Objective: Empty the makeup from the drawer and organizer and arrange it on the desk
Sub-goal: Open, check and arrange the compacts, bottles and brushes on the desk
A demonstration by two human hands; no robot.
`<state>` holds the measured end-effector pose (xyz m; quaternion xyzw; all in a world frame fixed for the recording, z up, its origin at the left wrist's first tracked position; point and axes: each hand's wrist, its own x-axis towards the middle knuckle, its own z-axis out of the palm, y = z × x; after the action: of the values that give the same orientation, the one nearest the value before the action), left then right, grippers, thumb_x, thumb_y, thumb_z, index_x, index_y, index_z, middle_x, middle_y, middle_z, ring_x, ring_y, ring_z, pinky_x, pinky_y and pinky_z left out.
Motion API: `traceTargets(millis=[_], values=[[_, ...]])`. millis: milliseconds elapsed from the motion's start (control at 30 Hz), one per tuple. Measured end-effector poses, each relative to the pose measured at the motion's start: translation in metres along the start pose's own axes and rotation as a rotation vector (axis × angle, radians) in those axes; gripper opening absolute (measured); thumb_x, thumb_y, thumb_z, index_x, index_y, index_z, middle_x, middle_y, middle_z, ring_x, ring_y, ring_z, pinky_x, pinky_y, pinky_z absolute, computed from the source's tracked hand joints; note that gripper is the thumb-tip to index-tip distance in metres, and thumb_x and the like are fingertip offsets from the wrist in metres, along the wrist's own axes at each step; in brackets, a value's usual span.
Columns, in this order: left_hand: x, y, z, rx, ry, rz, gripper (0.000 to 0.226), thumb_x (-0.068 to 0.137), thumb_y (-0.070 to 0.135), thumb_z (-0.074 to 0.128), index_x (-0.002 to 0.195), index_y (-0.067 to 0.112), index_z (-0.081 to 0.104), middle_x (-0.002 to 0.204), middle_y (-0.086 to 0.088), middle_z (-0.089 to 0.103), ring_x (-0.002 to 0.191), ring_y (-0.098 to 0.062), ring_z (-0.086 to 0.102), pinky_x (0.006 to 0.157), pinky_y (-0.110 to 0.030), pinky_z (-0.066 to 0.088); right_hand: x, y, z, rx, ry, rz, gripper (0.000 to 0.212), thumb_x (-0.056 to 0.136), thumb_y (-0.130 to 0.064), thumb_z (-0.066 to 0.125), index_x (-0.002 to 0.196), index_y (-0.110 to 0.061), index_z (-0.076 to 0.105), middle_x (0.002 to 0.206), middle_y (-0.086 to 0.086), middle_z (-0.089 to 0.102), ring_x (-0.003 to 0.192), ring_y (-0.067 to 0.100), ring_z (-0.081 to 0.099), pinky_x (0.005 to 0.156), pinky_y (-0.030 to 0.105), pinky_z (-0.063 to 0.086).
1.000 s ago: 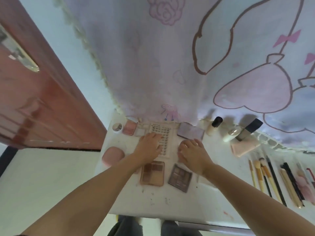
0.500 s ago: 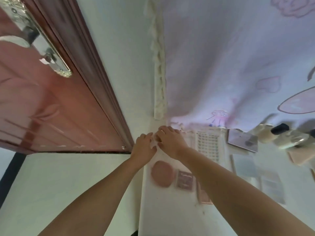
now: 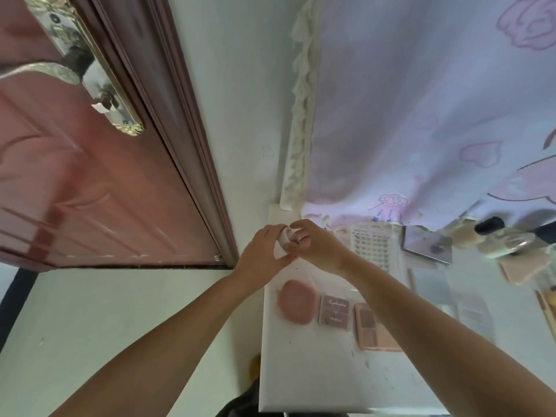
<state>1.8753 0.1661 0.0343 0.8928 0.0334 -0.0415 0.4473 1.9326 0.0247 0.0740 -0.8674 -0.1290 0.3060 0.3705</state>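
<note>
Two hands meet over the far left corner of the white tabletop (image 3: 304, 371), and between them sits a small white jar (image 3: 284, 240), mostly hidden by fingers. At the far left stands a reddish-brown door (image 3: 75, 176) with a metal handle plate (image 3: 90, 70), and beside it a pale wall (image 3: 240, 115). Next comes the left hand (image 3: 263, 248), its fingers curled round the jar from the left and below. Touching it, the right hand (image 3: 316, 246) bends over the jar from above, fingertips pinching at its top; whether a lid is on or off cannot be told. Nearer the viewer, on the tabletop, lies a round pink puff (image 3: 296, 301), just beside it a square dusky-pink compact (image 3: 334, 310), and next to that an open pink palette (image 3: 374, 326) partly covered by the right forearm. Behind the hands a lilac curtain (image 3: 421, 115) with a lace edge and cartoon prints hangs down to the tabletop's back edge. Right of the hands lies a white sheet of small dots (image 3: 373, 248), then a mirrored case (image 3: 427, 245), tilted. Further right stand blurred bottles (image 3: 493, 236), one with a black cap, and a flat pink item (image 3: 525, 267) lies just in front of them. Pale, blurred flat packs (image 3: 469, 311) lie toward the right edge, near the forearm.
</note>
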Motion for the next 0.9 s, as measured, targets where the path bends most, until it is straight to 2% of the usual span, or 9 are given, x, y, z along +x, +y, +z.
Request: traceTargets(millis=[133,233,300,400,500,633,767,833,900], values=[[-0.016,0.019,-0.01,0.047,-0.033,0.029,0.055,0.084,0.03,0.067,0.133,0.02,0.044,0.125,0.005,0.049,0.113,-0.01,0.046,0.093,-0.024,0.041,-0.025,-0.009,-0.012,-0.071,-0.067,-0.032,0.033,0.089,-0.04,0.059,0.113,-0.017,0.059,0.098,-0.002,0.064,0.088,0.011,0.06,0.073,0.02,0.042],[-0.027,0.029,-0.014,0.08,-0.058,0.026,0.064,0.085,0.03,0.066,0.14,0.021,0.035,0.127,0.008,0.046,0.113,-0.007,0.043,0.094,-0.022,0.037,-0.034,-0.009,-0.011,-0.094,-0.042,-0.048,0.034,0.09,-0.047,0.054,0.095,-0.016,0.063,0.088,0.007,0.072,0.078,0.015,0.067,0.06,0.02,0.043],[-0.034,0.033,-0.014,0.073,-0.064,0.004,0.06,0.084,0.031,0.067,0.135,0.024,0.036,0.122,0.01,0.047,0.108,-0.006,0.044,0.09,-0.022,0.037,-0.039,-0.009,-0.012,-0.118,-0.046,-0.049,0.032,0.09,-0.048,0.053,0.088,-0.017,0.062,0.084,0.008,0.072,0.073,0.018,0.067,0.055,0.019,0.047],[-0.039,0.036,-0.012,0.068,-0.078,-0.001,0.049,0.082,0.034,0.069,0.122,0.023,0.043,0.117,0.009,0.053,0.106,-0.01,0.048,0.088,-0.025,0.041,-0.045,-0.008,-0.014,-0.116,-0.09,-0.073,0.034,0.093,-0.043,0.052,0.09,-0.011,0.064,0.084,0.01,0.071,0.066,0.015,0.064,0.05,0.014,0.048],[-0.04,0.044,-0.013,0.061,-0.102,0.005,0.043,0.081,0.033,0.07,0.116,0.024,0.045,0.115,0.009,0.054,0.104,-0.007,0.047,0.082,-0.02,0.038,-0.049,-0.003,-0.019,-0.096,-0.12,-0.077,0.033,0.093,-0.037,0.054,0.102,-0.007,0.061,0.092,0.008,0.069,0.07,0.012,0.063,0.056,0.017,0.052],[-0.04,0.054,-0.012,0.031,-0.108,0.032,0.038,0.081,0.035,0.07,0.11,0.026,0.047,0.111,0.009,0.056,0.106,-0.006,0.05,0.079,-0.014,0.039,-0.054,0.003,-0.029,-0.066,-0.151,-0.096,0.029,0.089,-0.03,0.062,0.111,-0.015,0.054,0.105,0.001,0.061,0.087,0.014,0.06,0.068,0.019,0.052],[-0.042,0.062,-0.013,-0.024,-0.12,0.025,0.043,0.082,0.037,0.069,0.116,0.024,0.047,0.114,0.01,0.057,0.107,-0.003,0.051,0.082,-0.011,0.04,-0.062,0.004,-0.041,-0.133,-0.183,-0.192,0.048,0.087,-0.025,0.066,0.131,-0.018,0.048,0.118,-0.003,0.058,0.108,0.013,0.058,0.084,0.014,0.044],[-0.041,0.064,-0.013,-0.019,-0.123,0.027,0.043,0.082,0.036,0.069,0.116,0.024,0.046,0.115,0.01,0.056,0.108,-0.004,0.051,0.083,-0.013,0.04,-0.063,-0.001,-0.045,-0.173,-0.215,-0.136,0.053,0.088,-0.035,0.062,0.135,-0.019,0.044,0.124,-0.002,0.057,0.112,0.015,0.058,0.092,0.024,0.047],[-0.04,0.065,-0.012,0.009,-0.115,0.037,0.04,0.082,0.033,0.069,0.113,0.026,0.046,0.113,0.012,0.055,0.106,-0.004,0.05,0.082,-0.013,0.04,-0.063,-0.01,-0.046,-0.175,-0.253,0.003,0.046,0.094,-0.047,0.046,0.126,-0.013,0.05,0.117,0.003,0.061,0.101,0.02,0.063,0.082,0.029,0.051]])
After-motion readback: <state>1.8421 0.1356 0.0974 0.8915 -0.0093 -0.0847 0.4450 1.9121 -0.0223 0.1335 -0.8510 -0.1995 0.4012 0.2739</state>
